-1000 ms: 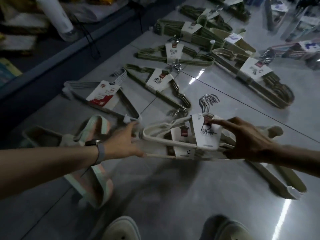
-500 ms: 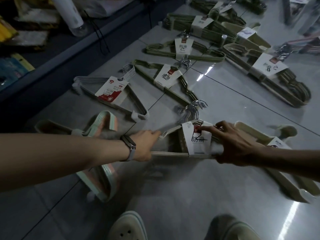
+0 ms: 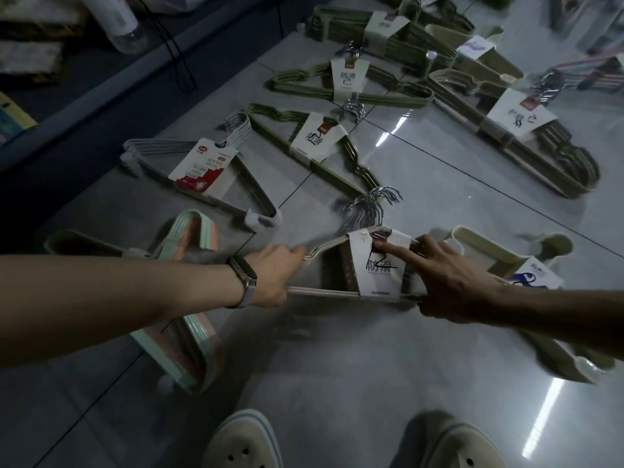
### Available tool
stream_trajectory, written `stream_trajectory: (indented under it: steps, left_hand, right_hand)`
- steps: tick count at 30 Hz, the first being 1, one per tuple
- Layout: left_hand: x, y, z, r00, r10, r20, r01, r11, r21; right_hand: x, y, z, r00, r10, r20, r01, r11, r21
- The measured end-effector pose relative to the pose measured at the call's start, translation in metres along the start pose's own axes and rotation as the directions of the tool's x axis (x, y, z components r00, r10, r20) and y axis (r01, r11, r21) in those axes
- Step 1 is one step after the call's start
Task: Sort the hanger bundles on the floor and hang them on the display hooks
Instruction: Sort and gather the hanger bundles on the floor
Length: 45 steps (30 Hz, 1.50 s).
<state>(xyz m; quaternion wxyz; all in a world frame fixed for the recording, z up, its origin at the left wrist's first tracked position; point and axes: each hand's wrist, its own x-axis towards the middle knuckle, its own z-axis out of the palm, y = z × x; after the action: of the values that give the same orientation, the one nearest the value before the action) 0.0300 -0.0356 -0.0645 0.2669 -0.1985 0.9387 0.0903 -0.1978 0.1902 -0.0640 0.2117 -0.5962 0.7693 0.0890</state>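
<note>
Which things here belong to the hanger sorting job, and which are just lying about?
Job: cream hanger bundle, gripped by left hand and right hand; olive bundle; grey bundle; pastel bundle.
Lying about: white bottle; shelf packets.

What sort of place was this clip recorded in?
Likely a shop floor or stockroom: labelled hanger bundles lie spread across a glossy tiled floor, beside a low dark shelf of packaged goods. The left hand and right hand hold one cream bundle.
</note>
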Motion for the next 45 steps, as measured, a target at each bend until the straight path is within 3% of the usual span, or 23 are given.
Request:
stream_trajectory:
  steps: [4, 10, 14, 18, 23, 26, 29, 31, 35, 37, 40, 45]
  left_hand:
    - [0.004, -0.001, -0.004, 1.000, 0.010, 0.003, -0.010, 1.000, 0.011]
    - [-0.003, -0.019, -0.018, 0.984, 0.095, 0.149, -0.087, 0.994, -0.060]
    - [-0.024, -0.050, -0.040, 0.980, 0.142, 0.138, -0.132, 0.988, -0.079]
    - [-0.061, -0.094, -0.050, 0.977, 0.138, 0.160, -0.153, 0.985, 0.080]
    - [-0.108, -0.139, -0.024, 0.964, 0.084, 0.252, -0.113, 0.988, 0.102]
    - [-0.126, -0.153, 0.005, 0.956, 0.093, 0.277, -0.181, 0.934, 0.308]
    - [-0.133, -0.158, 0.031, 0.975, 0.101, 0.200, -0.178, 0.891, 0.418]
    - [-0.132, -0.158, 0.046, 0.977, 0.197, 0.088, -0.214, 0.837, 0.504]
    - [-0.123, -0.152, 0.048, 0.971, 0.186, 0.150, -0.238, 0.799, 0.552]
    - [-0.117, -0.150, 0.043, 0.970, 0.086, 0.227, -0.195, 0.833, 0.518]
    - [-0.108, -0.144, 0.030, 0.980, -0.048, 0.191, -0.044, 0.892, 0.451]
    - [-0.110, -0.165, 0.025, 0.944, -0.323, 0.063, 0.316, 0.944, 0.096]
  right_hand:
    - [0.000, -0.004, -0.010, 0.999, 0.002, -0.053, -0.001, 1.000, 0.012]
    - [-0.008, -0.040, -0.035, 0.985, -0.154, -0.080, 0.154, 0.988, -0.016]
    - [0.029, -0.083, -0.056, 0.969, -0.213, -0.128, 0.217, 0.976, 0.014]
    - [0.090, -0.131, -0.077, 0.959, -0.245, -0.145, 0.247, 0.969, -0.004]
    - [0.163, -0.183, -0.098, 0.976, -0.154, -0.152, 0.150, 0.988, -0.032]
    - [0.200, -0.208, -0.105, 0.988, -0.099, -0.121, 0.102, 0.995, 0.019]
    - [0.232, -0.215, -0.103, 0.994, -0.068, -0.084, 0.076, 0.992, 0.100]
    - [0.247, -0.216, -0.097, 0.997, -0.067, -0.039, 0.072, 0.989, 0.129]
    - [0.262, -0.212, -0.085, 1.000, 0.007, -0.002, -0.007, 0.979, 0.202]
    - [0.262, -0.210, -0.088, 0.998, 0.052, 0.033, -0.059, 0.955, 0.292]
    - [0.262, -0.209, -0.086, 0.998, 0.058, 0.005, -0.055, 0.920, 0.388]
    - [0.254, -0.197, -0.086, 0.988, 0.141, -0.068, -0.076, 0.811, 0.580]
